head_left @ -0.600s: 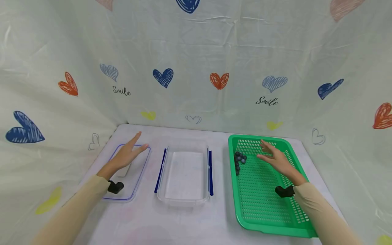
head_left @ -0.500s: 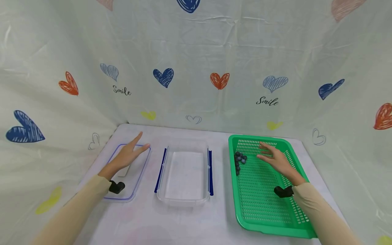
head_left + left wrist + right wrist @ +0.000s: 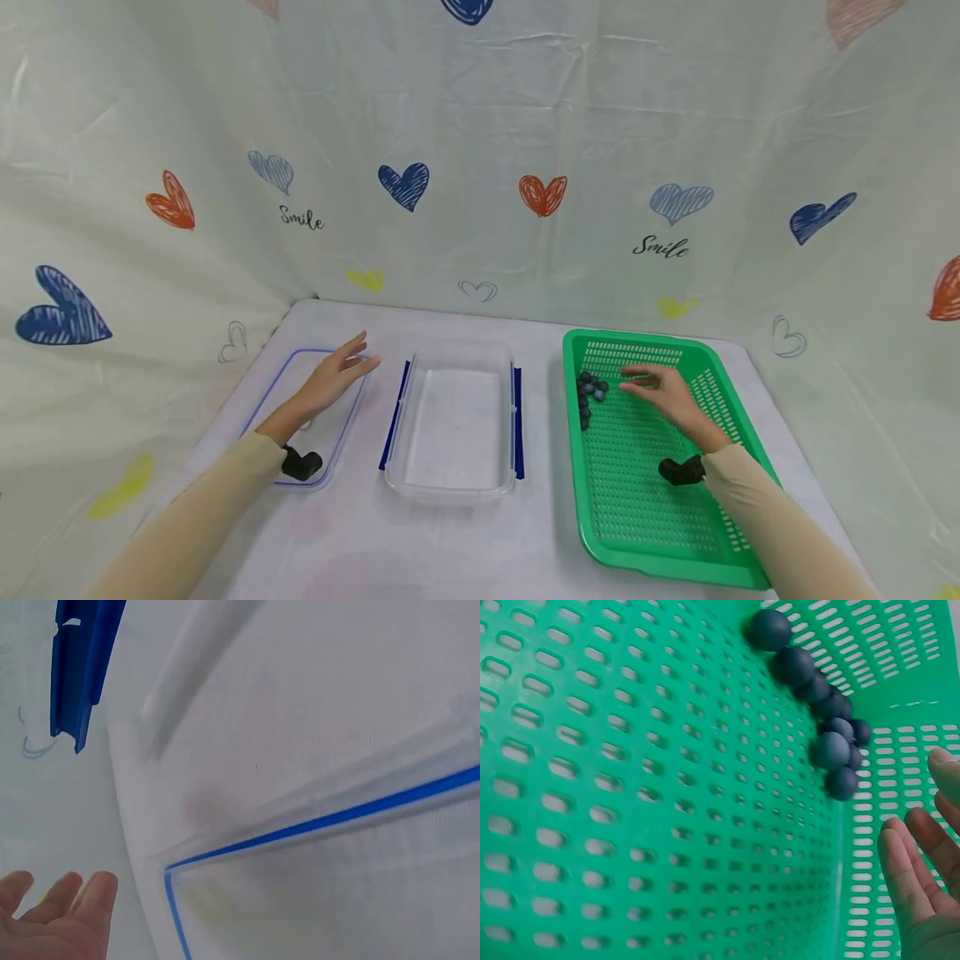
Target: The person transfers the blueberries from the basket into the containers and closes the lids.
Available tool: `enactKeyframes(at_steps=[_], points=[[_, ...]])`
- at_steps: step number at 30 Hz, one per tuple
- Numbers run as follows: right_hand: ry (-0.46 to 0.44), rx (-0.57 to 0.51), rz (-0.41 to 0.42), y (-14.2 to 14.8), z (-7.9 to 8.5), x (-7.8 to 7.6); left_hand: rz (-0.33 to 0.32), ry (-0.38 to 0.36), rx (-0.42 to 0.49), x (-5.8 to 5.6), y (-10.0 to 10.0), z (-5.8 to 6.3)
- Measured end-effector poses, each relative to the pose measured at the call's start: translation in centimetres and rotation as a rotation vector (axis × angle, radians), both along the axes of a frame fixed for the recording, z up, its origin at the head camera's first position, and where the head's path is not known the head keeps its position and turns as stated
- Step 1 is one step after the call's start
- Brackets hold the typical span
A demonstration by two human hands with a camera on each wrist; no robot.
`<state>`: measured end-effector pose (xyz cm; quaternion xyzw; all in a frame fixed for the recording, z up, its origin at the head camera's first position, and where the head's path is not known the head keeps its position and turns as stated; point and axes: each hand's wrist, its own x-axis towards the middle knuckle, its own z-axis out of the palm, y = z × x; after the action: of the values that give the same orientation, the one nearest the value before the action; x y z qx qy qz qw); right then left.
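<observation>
Above the green basket (image 3: 645,567), my right hand (image 3: 667,397) hovers with loosely bent fingers and nothing in them. Several blueberries (image 3: 598,390) lie along the basket's far left corner, just left of those fingertips; the right wrist view shows these dark round berries (image 3: 832,750) apart from the hand (image 3: 922,892). On the left, my left hand (image 3: 330,385) hangs over a clear lid (image 3: 330,467) with a blue rim, fingers relaxed and holding nothing. Its fingers (image 3: 94,904) appear at the lower left of the left wrist view, away from the lid's blue edge (image 3: 322,823).
Between the hands stands a clear plastic box (image 3: 453,425) with blue side clips (image 3: 517,425). A small pale object (image 3: 306,425) on the lid is mostly hidden by the left arm. A heart-printed sheet (image 3: 480,125) hangs behind the white table (image 3: 420,550).
My right hand has moved left and slightly lower toward the blueberries, its fingers closing somewhat. My left hand has shifted a little to the right. The head view has tilted slightly.
</observation>
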<state>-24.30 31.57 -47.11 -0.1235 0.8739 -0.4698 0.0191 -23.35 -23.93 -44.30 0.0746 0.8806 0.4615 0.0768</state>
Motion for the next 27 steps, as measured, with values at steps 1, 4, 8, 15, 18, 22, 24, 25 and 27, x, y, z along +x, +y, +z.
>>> enactKeyframes(at_steps=[1, 4, 8, 15, 18, 22, 24, 25, 27], points=[[-0.003, -0.005, -0.008, -0.1, -0.1, 0.0, 0.001, -0.007, 0.026, -0.1, 0.2, -0.2], [-0.029, -0.013, -0.023, -0.3, -0.4, 0.1, 0.009, -0.025, 0.086, -0.2, 0.7, -0.6], [-0.053, -0.029, -0.023, -0.6, -0.7, 0.2, 0.022, -0.044, 0.147, -0.2, 1.5, -1.0], [-0.062, -0.031, -0.059, -0.7, -1.6, 0.0, 0.038, -0.072, 0.229, 0.0, 2.7, -1.7], [-0.068, -0.022, -0.062, -0.7, -2.2, -0.1, 0.042, -0.072, 0.238, 0.1, 3.1, -1.9], [-0.063, -0.015, -0.061, -1.0, -2.8, -0.2, 0.049, -0.085, 0.242, 0.1, 3.4, -2.2], [-0.057, -0.028, -0.073, -1.4, -2.9, -0.2, 0.048, -0.089, 0.241, 0.1, 3.4, -2.5], [-0.051, -0.030, -0.078, -1.6, -3.0, -0.1, 0.048, -0.092, 0.243, 0.0, 3.5, -2.6], [-0.042, -0.035, -0.092, -1.9, -3.1, 0.0, 0.045, -0.093, 0.247, 0.0, 3.5, -2.8]])
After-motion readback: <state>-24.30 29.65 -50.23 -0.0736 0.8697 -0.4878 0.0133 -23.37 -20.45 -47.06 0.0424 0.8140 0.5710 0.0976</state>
